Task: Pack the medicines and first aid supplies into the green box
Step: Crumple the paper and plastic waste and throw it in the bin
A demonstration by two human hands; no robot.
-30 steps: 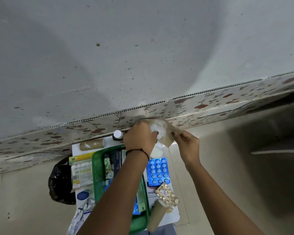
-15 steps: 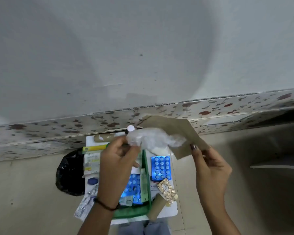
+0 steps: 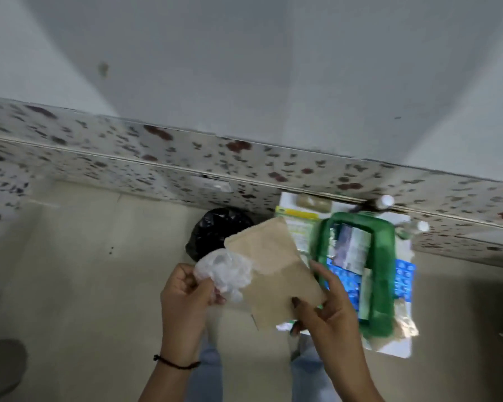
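My left hand (image 3: 183, 294) grips a crumpled clear plastic wrap (image 3: 224, 271) left of centre. Beside it, my right hand (image 3: 323, 309) pinches the lower corner of a brown paper bag (image 3: 270, 268), held up over the floor. To the right stands the green box (image 3: 384, 256), open, with medicine packets and blue blister strips (image 3: 346, 282) inside. More blue blister strips (image 3: 404, 280) lie just right of the box on a white sheet (image 3: 395, 348). The bag hides part of a yellow-green medicine carton (image 3: 296, 220).
A black plastic bag (image 3: 215, 230) sits on the floor left of the sheet. A brown roll (image 3: 312, 202) and two white-capped bottles (image 3: 385, 201) stand against the speckled skirting (image 3: 157, 158). My jeans-clad legs (image 3: 212, 367) are below.
The view has swung left, so the box now sits at the right. Both hands dropped lower, and the plastic wrap is out of the paper bag, balled up in my left hand.
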